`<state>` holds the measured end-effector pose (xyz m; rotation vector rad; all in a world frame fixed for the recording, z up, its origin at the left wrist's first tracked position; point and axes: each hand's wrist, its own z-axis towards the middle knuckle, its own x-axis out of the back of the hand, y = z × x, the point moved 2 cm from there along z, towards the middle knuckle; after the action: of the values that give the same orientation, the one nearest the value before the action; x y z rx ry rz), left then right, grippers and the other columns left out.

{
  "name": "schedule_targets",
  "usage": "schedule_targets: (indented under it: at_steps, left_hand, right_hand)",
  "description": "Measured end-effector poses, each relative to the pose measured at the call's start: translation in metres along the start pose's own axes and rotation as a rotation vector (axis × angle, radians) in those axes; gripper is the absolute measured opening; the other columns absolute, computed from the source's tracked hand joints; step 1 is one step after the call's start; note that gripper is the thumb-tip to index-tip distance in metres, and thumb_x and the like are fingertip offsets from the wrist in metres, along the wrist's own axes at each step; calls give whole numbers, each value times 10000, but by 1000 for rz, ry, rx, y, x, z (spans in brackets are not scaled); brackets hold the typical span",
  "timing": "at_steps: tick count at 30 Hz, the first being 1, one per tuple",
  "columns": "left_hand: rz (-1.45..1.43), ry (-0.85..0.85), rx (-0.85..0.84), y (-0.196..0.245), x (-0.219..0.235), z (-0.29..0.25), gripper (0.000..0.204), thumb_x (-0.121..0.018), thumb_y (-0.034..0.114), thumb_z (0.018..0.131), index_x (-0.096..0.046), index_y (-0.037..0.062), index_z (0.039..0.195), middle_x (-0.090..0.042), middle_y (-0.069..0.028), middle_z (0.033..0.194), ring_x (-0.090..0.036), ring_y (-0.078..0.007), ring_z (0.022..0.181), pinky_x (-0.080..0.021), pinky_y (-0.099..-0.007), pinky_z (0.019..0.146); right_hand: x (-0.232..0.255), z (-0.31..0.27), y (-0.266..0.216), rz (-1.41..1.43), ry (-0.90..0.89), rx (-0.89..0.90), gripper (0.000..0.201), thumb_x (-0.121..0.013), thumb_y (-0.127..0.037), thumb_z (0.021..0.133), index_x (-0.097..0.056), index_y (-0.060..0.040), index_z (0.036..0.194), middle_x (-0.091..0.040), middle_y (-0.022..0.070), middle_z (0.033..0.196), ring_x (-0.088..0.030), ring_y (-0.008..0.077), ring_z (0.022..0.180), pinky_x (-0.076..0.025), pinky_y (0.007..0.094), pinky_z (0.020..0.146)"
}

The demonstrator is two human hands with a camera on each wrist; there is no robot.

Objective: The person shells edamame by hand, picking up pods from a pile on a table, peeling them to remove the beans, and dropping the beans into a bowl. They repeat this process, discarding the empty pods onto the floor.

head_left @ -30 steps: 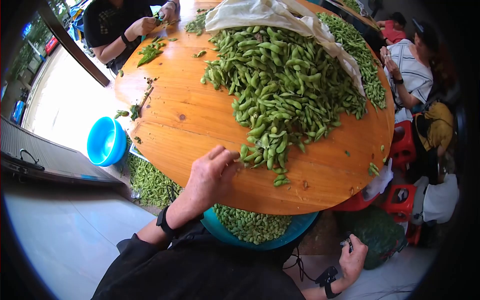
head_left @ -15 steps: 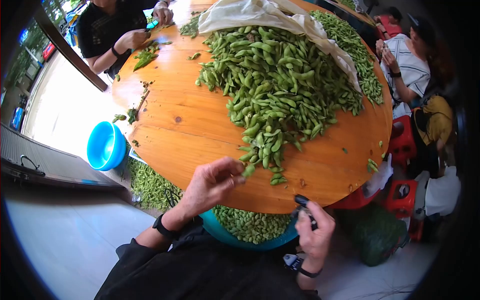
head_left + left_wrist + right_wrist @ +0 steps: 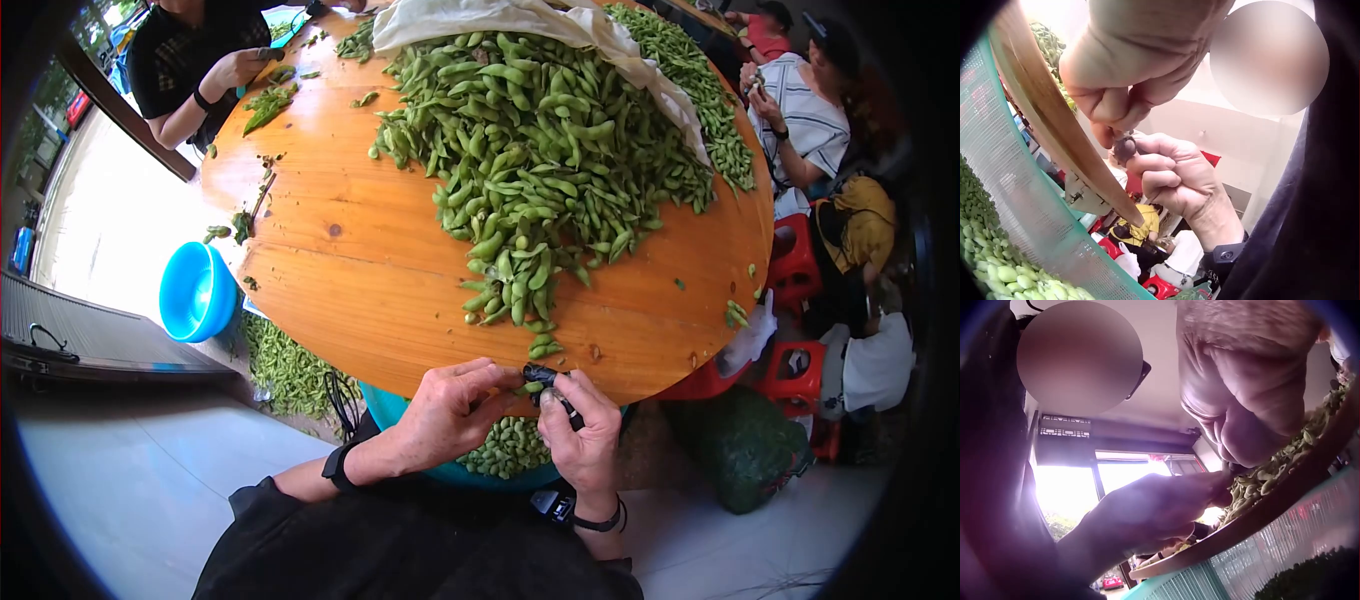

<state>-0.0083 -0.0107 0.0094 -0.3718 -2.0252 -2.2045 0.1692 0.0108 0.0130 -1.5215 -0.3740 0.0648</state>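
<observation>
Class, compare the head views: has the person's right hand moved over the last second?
Yes. Against the wooden table, the right hand has moved leftward and upward in the head view, toward the table's near edge, close to the left hand.

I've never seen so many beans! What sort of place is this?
Perhaps an eatery or shop open to outdoors: a round wooden table heaped with bean pods, red plastic stools, and a wide bright doorway suggest it.

A small green pod (image 3: 530,389) sits between the two hands near the tabletop (image 3: 380,260) edge, its left end pinched by the left hand (image 3: 452,415), its right end at a black piece (image 3: 540,374) in the right hand (image 3: 583,430).
</observation>
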Motion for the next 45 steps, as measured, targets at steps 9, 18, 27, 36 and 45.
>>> schedule_targets:
  at_steps: [9,18,27,36,45]
  left_hand:
    - [82,33,-78,1,-4,1,171,-687,-48,832,-674,2,995,-655,-91,814,-634,-137,598,-476,-252,526]
    - [-885,-344,492,-13,2,-2,46,-641,10,934,-640,-26,961,-645,-55,764,-618,-102,606,-478,-254,502]
    - [-935,-92,322,-10,-28,-7,134,-688,48,925,-555,27,931,-610,-15,721,-584,-53,708,-481,-233,595]
    - [-614,-222,327,-11,-10,-4,178,-569,160,1017,-612,-12,1028,-608,-13,665,-566,-66,586,-455,-234,525]
    - [-461,-229,336,-9,-13,-6,158,-569,142,1012,-630,-3,1025,-621,-39,617,-603,-77,524,-464,-243,470]
  right_hand:
    - [5,-4,1,-118,-7,52,127,-629,24,883,-633,102,983,-552,103,813,-589,144,676,-445,273,550]
    - [11,-14,10,588,-145,-155,201,-598,26,923,-621,80,1115,-567,46,846,-507,87,570,-400,244,475]
    - [5,-9,5,88,-66,-18,130,-610,-3,905,-636,44,1023,-579,62,835,-535,107,575,-421,246,508]
    - [6,-12,9,314,4,-141,133,-609,-8,913,-621,83,1010,-542,37,805,-541,84,573,-410,236,491]
    - [6,-7,-1,102,79,-60,236,-682,-68,915,-646,53,1114,-562,26,822,-538,65,615,-425,221,541]
